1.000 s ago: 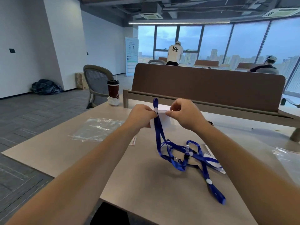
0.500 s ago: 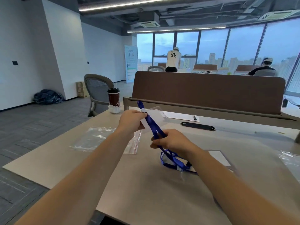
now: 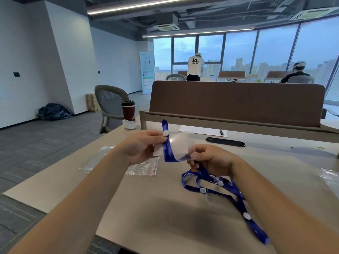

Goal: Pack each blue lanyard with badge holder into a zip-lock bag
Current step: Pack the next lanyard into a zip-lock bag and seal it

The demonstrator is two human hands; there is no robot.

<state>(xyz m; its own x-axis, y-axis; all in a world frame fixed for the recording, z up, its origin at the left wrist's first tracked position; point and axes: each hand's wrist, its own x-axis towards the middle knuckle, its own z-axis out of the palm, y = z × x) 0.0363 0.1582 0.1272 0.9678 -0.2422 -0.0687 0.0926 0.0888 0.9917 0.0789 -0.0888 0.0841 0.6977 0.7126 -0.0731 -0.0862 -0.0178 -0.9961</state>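
Note:
My left hand pinches the clear badge holder and the blue lanyard at its white snap, held up above the table. The strap folds back under the holder to my right hand, whose curled fingers grip it. From there the rest of the lanyard trails in loops over the table toward the near right edge. A zip-lock bag with a red strip lies flat on the table under my left hand, with more clear bags to its left.
The beige table ends at a brown divider panel. A dark coffee cup stands far left, a paper with a pen and a black grommet lie behind. Clear plastic sits at the right edge. A chair stands left.
My right hand slid down the strap from the badge holder and now folds it back up toward the holder. The lanyard's tail has spread out toward the near right edge again.

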